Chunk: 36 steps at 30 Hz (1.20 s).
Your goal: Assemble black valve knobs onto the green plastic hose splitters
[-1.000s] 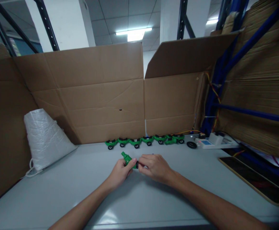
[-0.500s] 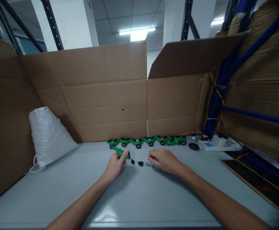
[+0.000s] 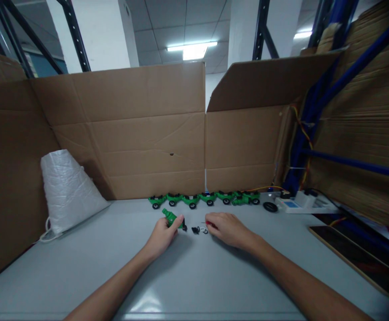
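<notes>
My left hand [image 3: 161, 236] is closed around a green toy vehicle body [image 3: 170, 217], thumb on top, its narrow end tilted up and to the left. A small black part [image 3: 184, 228] sits at the lower right end of the body; whether it is attached I cannot tell. In the fingers of my right hand [image 3: 229, 228] is a red screwdriver [image 3: 210, 224], mostly hidden, with its thin tip pointing left. Between the hands lie a black part [image 3: 195, 230] and a white ring [image 3: 202, 229], with a dark ring [image 3: 205, 231] against it.
Several green toy vehicles [image 3: 192, 202] with black wheels line the back of the grey table [image 3: 181, 285]. A black coil [image 3: 270, 207] and a power strip [image 3: 306, 204] lie at right. A white wrapped bag [image 3: 69, 191] stands left. Cardboard walls [image 3: 147, 147] enclose the back.
My right hand has let go of a small white piece, and a white ring now lies by the black parts. The screwdriver tip has swung to the left. The green body has shifted slightly right and down.
</notes>
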Motion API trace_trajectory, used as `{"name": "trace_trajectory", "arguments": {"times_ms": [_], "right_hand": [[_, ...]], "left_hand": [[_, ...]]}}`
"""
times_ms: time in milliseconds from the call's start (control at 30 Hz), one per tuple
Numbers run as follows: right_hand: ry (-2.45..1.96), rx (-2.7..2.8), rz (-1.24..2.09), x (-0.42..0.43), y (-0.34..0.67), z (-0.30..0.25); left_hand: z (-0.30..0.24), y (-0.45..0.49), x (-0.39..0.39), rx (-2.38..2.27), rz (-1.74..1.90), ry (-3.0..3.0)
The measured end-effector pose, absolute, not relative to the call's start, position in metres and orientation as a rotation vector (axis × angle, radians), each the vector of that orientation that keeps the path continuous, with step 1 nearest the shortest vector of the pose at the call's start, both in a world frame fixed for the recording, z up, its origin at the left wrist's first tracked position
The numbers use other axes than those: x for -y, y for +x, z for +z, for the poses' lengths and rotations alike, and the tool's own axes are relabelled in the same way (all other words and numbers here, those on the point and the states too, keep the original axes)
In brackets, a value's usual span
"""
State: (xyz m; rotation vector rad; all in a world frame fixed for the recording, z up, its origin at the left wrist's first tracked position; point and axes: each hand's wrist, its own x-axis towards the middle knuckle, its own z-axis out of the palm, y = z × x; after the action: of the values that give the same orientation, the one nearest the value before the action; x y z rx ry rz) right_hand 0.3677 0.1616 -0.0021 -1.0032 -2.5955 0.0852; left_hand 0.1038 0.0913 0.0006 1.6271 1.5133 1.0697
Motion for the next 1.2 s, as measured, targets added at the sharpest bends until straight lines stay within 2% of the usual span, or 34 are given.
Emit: {"name": "trace_trajectory", "arguments": {"times_ms": [433,767,1200], "right_hand": [[-0.96,2.577,0.108,-0.159,0.364,-0.003],[-0.753,2.43,0.411,-0.138,0.351,0.003],[-0.689,2.404,0.475,-0.13,0.344,-0.002]], "left_hand": [[-0.017,0.101,-0.099,-1.345,1.322,1.53],[-0.009,0.11,-0.088,-1.179,1.026,1.533],[-0.006,0.117,-0.084,-1.107,1.04,1.578]]}}
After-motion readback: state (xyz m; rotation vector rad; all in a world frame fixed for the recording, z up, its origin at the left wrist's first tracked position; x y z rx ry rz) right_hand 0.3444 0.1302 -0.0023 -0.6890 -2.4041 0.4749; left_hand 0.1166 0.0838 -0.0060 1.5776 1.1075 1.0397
